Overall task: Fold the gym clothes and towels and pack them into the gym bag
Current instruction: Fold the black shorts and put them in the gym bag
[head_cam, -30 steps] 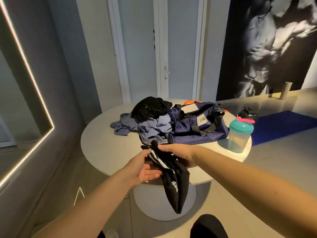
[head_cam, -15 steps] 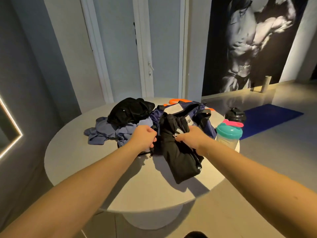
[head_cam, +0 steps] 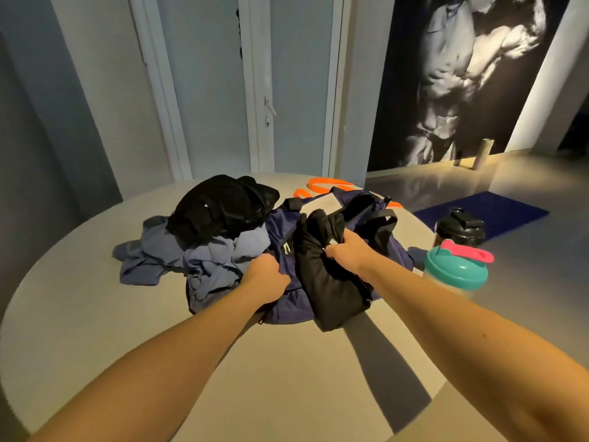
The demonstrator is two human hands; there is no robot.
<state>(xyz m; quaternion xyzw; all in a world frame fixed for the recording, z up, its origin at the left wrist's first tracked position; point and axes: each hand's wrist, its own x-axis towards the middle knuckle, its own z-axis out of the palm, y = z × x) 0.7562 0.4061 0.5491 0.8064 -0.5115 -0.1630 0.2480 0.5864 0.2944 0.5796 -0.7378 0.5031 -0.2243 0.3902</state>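
A navy gym bag (head_cam: 371, 218) with black straps lies on the round table (head_cam: 95, 314). A black garment (head_cam: 331, 291) is draped over the bag's near side, its lower end reaching the tabletop. My right hand (head_cam: 349, 252) grips this garment at its upper part. My left hand (head_cam: 266, 279) is clenched on the bag's near edge, just left of the garment. A crumpled lavender garment (head_cam: 197, 256) lies to the left of the bag, with another black garment (head_cam: 223, 205) heaped on top of it.
A teal-lidded shaker bottle (head_cam: 454, 271) and a black-lidded one (head_cam: 460, 229) stand at the table's right edge. Orange bands (head_cam: 322, 186) lie behind the bag. A blue mat (head_cam: 497, 215) lies on the floor at right. A door and wall stand behind the table.
Both hands carried the black garment from below the table's near edge up onto the gym bag. My left hand, earlier open under the cloth, now clenches the bag's edge.
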